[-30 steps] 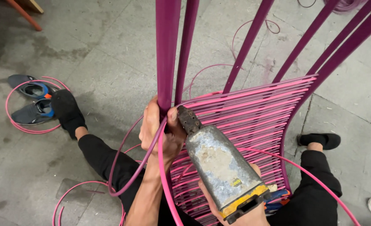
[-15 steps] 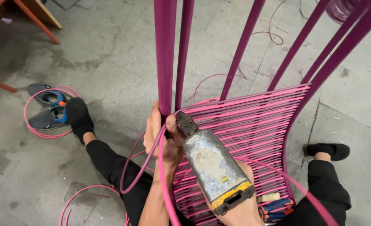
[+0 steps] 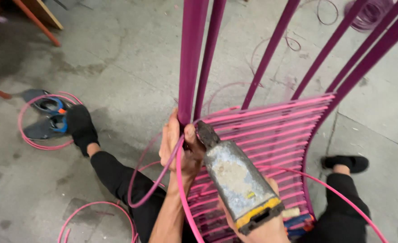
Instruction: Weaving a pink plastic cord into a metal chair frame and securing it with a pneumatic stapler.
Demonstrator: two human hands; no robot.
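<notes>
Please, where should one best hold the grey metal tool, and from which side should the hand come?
Probably at its wide rear end with the yellow band, coming from below, the person's side. The grey metal tool narrows to a nozzle that points at the purple frame tube; the right hand already cups that wide end, while the left hand pinches the pink cord at the tube.

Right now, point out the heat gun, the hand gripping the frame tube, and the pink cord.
heat gun [image 3: 237,180], head view, middle of its worn metal barrel.
left hand [image 3: 177,144], head view, knuckles around the purple tube.
pink cord [image 3: 183,180], head view, strand below the hand.
</notes>
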